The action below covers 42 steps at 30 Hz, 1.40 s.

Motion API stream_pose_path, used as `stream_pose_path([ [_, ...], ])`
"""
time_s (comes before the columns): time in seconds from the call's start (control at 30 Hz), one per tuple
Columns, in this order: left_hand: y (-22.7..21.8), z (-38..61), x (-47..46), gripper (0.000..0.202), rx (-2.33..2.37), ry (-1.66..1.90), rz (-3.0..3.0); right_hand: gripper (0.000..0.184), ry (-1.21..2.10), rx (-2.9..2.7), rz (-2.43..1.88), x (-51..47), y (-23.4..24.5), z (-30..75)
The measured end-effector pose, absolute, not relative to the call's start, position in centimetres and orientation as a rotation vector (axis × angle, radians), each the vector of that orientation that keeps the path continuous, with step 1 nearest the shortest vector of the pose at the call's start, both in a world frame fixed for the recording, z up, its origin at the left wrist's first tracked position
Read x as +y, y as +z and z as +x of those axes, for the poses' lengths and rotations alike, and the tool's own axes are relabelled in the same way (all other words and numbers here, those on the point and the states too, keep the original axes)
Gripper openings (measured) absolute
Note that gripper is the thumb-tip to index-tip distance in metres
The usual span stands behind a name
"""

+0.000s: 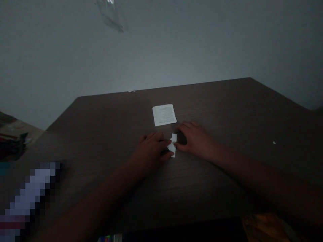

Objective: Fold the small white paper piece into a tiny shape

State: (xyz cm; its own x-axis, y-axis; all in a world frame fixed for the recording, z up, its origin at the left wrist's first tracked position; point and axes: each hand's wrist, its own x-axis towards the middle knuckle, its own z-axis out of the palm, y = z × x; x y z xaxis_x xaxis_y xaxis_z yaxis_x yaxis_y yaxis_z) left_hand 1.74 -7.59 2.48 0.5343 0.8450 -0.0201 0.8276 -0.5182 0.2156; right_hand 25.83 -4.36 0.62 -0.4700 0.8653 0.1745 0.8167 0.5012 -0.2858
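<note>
A small strip of folded white paper (173,138) lies on the dark wooden table (106,131). From the left, my left hand (152,148) holds it, with the index finger and thumb at its left side and lower end. My right hand (193,136) is on the other side, its thumb tip touching the strip's right edge. The fingers of that hand arch apart from the thumb, leaving a gap. Just beyond both hands lies a stack of square white paper sheets (164,115), the top one with printed lines.
A pale wall (176,47) rises behind the table, with a clear plastic bag (111,16) hanging on it. A pixelated pale object (32,191) is at the left. A tiny white scrap (274,142) lies at the right. Dim clutter (12,141) shows beyond the left edge.
</note>
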Motion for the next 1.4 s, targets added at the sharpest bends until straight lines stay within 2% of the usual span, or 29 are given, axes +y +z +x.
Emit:
stream_pose_path([
  [0.2,1.7,1.1,-7.4,0.041,1.401,0.148,2.609,0.061,0.303,-2.469,-1.316,-5.5,0.6,25.6],
  [0.33,2.3,1.0,-7.3,0.042,1.366,0.126,2.599,0.066,0.319,-2.476,-1.293,-6.1,0.8,25.5],
  [0.77,3.1,1.4,-7.7,0.043,1.389,0.094,2.53,0.056,0.356,-2.489,-1.26,-6.5,1.0,25.7],
  [1.1,3.1,1.5,-7.7,0.045,1.367,0.097,2.539,0.035,0.31,-2.337,-1.442,-4.9,0.1,25.6],
  [1.4,3.7,1.7,-7.7,0.046,1.364,0.043,2.527,0.025,0.301,-2.151,-1.603,-2.6,-0.6,25.1],
])
